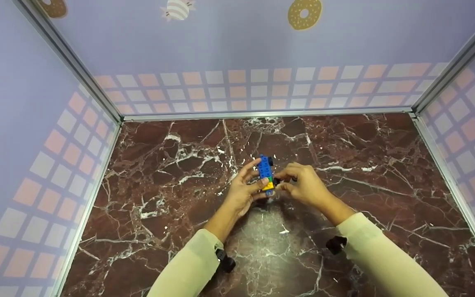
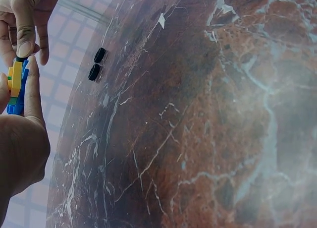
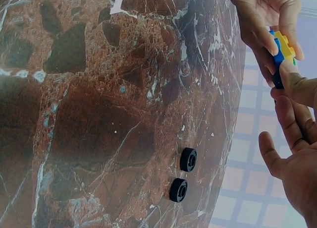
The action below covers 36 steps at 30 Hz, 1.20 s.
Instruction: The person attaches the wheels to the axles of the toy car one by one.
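Between both hands is a small toy car of building bricks (image 1: 264, 167), with a long blue studded base and yellow and green bricks at its near end. My left hand (image 1: 241, 192) grips it, thumb over the bricks and fingers along the blue side. A black wheel (image 1: 270, 161) shows at the car's far right side. My right hand (image 1: 305, 185) pinches another black wheel (image 1: 277, 181) against the near right side; its fingertips partly cover it. In the right wrist view, the yellow brick (image 3: 286, 48) shows between the hands.
Two loose black wheels (image 3: 188, 159) stand close together on the brown marbled tabletop (image 1: 171, 214). Patterned panels (image 1: 262, 45) rise at the back and both sides, with a metal strip (image 1: 262, 115) along the back edge. Each sleeve carries a small black camera (image 1: 336, 244).
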Motion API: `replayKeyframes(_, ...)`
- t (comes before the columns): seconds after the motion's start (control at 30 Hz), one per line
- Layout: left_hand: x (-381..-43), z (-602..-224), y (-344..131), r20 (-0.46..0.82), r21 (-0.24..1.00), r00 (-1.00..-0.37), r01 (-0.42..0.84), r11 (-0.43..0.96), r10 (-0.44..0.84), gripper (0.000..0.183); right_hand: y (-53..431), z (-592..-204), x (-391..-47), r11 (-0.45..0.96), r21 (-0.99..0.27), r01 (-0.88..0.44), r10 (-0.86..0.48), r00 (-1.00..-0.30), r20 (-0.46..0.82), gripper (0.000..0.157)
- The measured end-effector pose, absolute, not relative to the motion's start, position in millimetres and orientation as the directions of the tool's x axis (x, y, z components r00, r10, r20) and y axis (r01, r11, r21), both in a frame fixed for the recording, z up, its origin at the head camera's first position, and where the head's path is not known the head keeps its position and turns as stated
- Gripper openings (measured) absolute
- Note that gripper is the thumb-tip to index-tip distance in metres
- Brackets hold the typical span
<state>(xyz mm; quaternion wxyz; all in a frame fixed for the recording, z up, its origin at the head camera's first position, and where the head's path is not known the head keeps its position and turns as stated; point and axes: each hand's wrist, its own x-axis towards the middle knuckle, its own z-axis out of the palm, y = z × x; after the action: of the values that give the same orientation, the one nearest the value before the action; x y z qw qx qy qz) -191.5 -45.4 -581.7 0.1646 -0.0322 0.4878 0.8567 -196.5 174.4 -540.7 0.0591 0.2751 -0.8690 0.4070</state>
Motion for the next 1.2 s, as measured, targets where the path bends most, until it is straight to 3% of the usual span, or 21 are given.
replayKeyframes(1.2, -190.0, -577.4, -42.8, -0.217, 0.813, -0.939, -0.325, -0.483, 0.266, 0.071, 172.1, -542.1, -198.4, 0.483, -0.718, -0.501, -0.419, -0.852, 0.313, 0.021)
